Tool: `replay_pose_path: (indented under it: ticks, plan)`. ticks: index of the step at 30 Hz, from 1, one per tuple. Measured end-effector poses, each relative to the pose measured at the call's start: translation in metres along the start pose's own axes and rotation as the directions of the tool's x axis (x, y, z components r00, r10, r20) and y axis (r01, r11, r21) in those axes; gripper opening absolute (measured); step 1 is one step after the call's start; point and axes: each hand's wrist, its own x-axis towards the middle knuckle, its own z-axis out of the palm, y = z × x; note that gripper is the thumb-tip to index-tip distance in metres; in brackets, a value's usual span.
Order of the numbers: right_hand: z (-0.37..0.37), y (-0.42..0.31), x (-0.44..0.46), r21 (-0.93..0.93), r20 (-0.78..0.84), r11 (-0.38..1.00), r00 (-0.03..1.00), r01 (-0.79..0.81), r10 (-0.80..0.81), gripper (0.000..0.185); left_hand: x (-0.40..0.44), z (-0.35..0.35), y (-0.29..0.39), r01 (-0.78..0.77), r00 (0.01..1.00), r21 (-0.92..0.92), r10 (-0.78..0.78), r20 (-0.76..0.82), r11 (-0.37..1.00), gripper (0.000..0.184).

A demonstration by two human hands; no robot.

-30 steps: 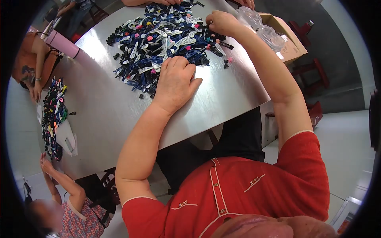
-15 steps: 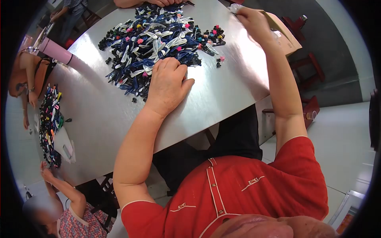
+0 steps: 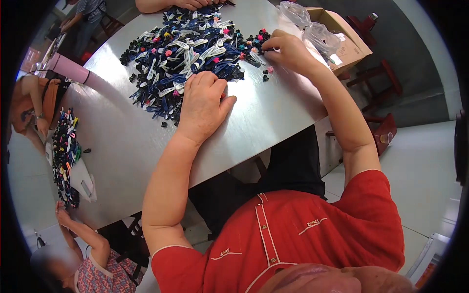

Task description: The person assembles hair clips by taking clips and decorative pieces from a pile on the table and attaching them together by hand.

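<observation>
A large heap of hair clips [image 3: 195,53] covers the far middle of the metal table, with long white and navy snap clips mixed among small black and coloured claw clips. My left hand [image 3: 202,102] rests at the heap's near edge. Its fingers are curled under, and a bit of red shows beside them; what it holds is mostly hidden. At the right side of the heap, my right hand [image 3: 293,51] hovers by a cluster of small claw clips [image 3: 254,41], thumb and fingers apart. One white snap clip [image 3: 257,58] lies just below its fingertips.
Clear plastic bags [image 3: 322,39] hang over an open cardboard box [image 3: 354,51] beside the table's right edge. A pink tumbler [image 3: 68,67] stands at left. A second clip pile [image 3: 63,151] lies there, near two people's hands. Another person's hands [image 3: 195,4] rest beyond the heap.
My right hand has let go of the plastic at the box and come down left to the small claw clips. The bags now show spread over the box. My left hand has barely moved.
</observation>
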Motion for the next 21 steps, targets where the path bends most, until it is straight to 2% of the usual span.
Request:
replay_pose_path:
  ticks: [4, 6, 10, 13, 15, 20, 21]
  plan:
    - [0.017, 0.003, 0.005, -0.039, -0.071, 0.999, 0.997, -0.036, 0.033, 0.017, -0.001, -0.001, 0.0, 0.006, 1.0, -0.012, -0.006, 0.002, 1.0, 0.022]
    - [0.02, 0.005, 0.004, -0.008, -0.115, 0.995, 0.988, -0.104, 0.102, 0.017, -0.001, -0.001, 0.0, 0.003, 1.0, 0.0, -0.003, 0.002, 1.0, 0.022]
    - [0.022, 0.006, 0.002, 0.0, -0.14, 0.993, 0.983, -0.118, 0.117, 0.016, -0.001, -0.001, 0.0, -0.006, 1.0, -0.002, 0.006, -0.006, 1.0, 0.022]
    - [0.022, 0.005, 0.0, -0.043, -0.105, 0.994, 0.99, -0.103, 0.098, 0.014, 0.0, -0.001, 0.0, -0.011, 1.0, -0.001, 0.011, 0.0, 1.0, 0.022]
    - [0.024, 0.005, -0.001, -0.151, -0.169, 0.988, 0.986, -0.032, 0.006, 0.014, 0.0, -0.003, 0.002, -0.007, 1.0, -0.002, 0.007, -0.009, 1.0, 0.022]
    - [0.005, 0.012, -0.01, -0.202, -0.214, 0.975, 0.976, -0.093, 0.049, 0.015, 0.0, -0.001, 0.001, -0.017, 0.999, -0.009, 0.017, -0.028, 1.0, 0.021]
    - [-0.006, 0.021, -0.012, -0.244, -0.3, 0.961, 0.952, -0.132, 0.055, 0.015, 0.0, -0.002, 0.001, -0.014, 1.0, -0.008, 0.013, -0.017, 1.0, 0.021]
